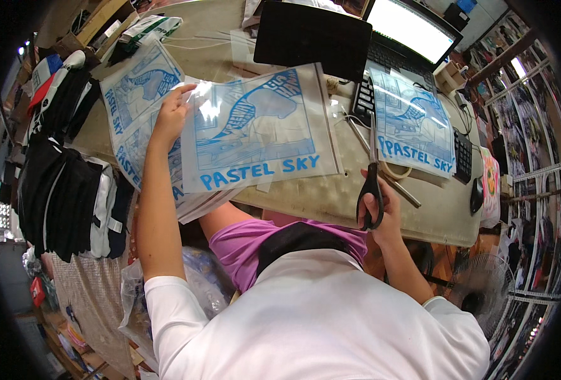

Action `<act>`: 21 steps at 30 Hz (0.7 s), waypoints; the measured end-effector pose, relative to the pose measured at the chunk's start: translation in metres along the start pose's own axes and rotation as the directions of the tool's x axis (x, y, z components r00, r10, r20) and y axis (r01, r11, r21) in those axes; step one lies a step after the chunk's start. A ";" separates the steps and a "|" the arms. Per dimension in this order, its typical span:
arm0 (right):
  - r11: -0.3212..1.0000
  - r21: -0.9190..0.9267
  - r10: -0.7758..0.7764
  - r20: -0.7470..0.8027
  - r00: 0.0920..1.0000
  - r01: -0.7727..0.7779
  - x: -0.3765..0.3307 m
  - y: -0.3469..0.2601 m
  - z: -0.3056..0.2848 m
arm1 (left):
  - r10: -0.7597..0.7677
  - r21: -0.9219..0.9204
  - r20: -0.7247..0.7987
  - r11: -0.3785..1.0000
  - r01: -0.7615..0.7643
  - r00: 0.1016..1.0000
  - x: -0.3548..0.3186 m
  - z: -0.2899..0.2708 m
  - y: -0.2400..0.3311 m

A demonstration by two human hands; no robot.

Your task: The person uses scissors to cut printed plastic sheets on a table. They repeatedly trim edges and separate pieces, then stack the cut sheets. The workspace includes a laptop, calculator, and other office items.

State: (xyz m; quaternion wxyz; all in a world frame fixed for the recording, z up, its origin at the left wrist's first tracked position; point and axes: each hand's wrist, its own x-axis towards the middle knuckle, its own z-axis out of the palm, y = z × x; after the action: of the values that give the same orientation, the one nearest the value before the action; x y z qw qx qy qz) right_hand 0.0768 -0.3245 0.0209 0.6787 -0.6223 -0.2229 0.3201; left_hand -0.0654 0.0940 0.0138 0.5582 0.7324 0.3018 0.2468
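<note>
At left, the left hand pinches the left edge of a clear, blue-printed rectangular plastic bag over the beige table, while the right hand grips black-handled metal scissors, whose blades, drifting rightward, could nick the similar blue-printed bag beside them.

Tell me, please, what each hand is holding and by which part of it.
The right hand holds black-handled scissors by the finger loops; the left hand holds a clear, blue-printed bag at its left edge, near the upper corner.
</note>
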 end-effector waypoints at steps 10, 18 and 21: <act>0.998 0.008 0.068 -0.037 0.997 -0.068 0.002 0.015 -0.009 | -0.071 0.688 -0.187 0.702 0.182 0.980 -0.022 -0.002 0.086; 0.992 0.014 0.125 0.046 0.991 -0.126 0.009 0.017 -0.004 | 0.411 0.593 0.472 0.507 -0.626 0.780 -0.129 0.111 0.053; 0.984 0.047 0.170 0.072 0.983 -0.173 0.005 0.008 -0.004 | 0.409 0.609 0.443 0.515 -0.603 0.798 -0.131 0.151 0.044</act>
State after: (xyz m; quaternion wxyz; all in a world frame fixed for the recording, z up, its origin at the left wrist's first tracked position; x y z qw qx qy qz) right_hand 0.0815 -0.3236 0.0123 0.6569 -0.6099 -0.1826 0.4039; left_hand -0.0438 -0.1093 0.0142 0.1561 0.9706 0.0743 0.1676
